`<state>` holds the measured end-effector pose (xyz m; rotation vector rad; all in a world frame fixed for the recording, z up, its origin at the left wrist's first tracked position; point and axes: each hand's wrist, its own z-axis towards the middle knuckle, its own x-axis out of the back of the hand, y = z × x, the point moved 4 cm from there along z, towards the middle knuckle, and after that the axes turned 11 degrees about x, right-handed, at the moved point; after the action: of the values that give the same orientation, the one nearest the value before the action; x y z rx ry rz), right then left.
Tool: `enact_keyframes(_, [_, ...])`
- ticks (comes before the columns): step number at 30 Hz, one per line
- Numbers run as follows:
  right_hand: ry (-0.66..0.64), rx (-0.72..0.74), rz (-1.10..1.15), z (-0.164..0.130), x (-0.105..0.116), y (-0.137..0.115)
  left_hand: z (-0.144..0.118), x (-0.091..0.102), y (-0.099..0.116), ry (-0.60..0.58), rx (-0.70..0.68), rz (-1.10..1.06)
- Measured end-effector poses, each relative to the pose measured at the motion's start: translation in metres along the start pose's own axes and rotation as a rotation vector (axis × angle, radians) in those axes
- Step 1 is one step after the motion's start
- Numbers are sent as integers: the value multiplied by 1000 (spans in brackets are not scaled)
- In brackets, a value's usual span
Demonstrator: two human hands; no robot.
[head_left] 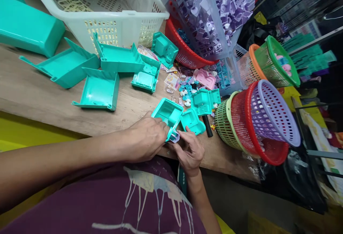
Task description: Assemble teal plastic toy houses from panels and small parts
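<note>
My left hand (148, 137) grips a small teal plastic box part (168, 114) at the near edge of the wooden table (32, 91). My right hand (190, 150) sits just below it, its fingers pinching a small lilac piece (174, 137) against the box's lower corner. Another teal part (191, 121) lies right beside the box, touching my right thumb. A black-handled tool (207, 125) rests just to the right of it.
Larger teal trays (99, 89) lie on the table to the left. A white basket (107, 8) and a clear bin of lilac parts (214, 12) stand behind. Stacked mesh baskets (257, 119) lie tipped at the right. Small stickers and pastel pieces (184, 87) are scattered mid-table.
</note>
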<state>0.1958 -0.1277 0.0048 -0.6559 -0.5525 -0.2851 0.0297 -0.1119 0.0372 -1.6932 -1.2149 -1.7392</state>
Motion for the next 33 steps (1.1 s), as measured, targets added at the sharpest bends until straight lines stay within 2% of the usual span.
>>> enact_keyframes(5, [-5, -52, 21, -4, 0, 1, -6, -6, 5, 54, -44, 76])
enact_keyframes(12, [6, 2, -72, -5, -6, -7, -6, -1, 3, -11, -3, -13])
enact_keyframes(14, [56, -59, -35, -11, -9, -3, -5, -2, 0, -23, 0, -36])
enact_keyframes(18, [102, -173, 66, -20, -14, 6, -6, -6, -6, 44, 5, -93])
enact_keyframes(20, [62, -166, 78, -16, -12, 5, -7, -6, -8, 49, 5, -97])
enact_keyframes(25, [-78, -64, -13, 2, -8, -6, -6, 4, -15, -23, 13, -136])
enact_keyframes(29, [-28, -44, -11, 1, -9, -7, -4, 11, -21, -38, -20, -227])
enact_keyframes(33, [-8, -24, 24, -8, -12, -3, -4, 8, -18, -76, -17, -191])
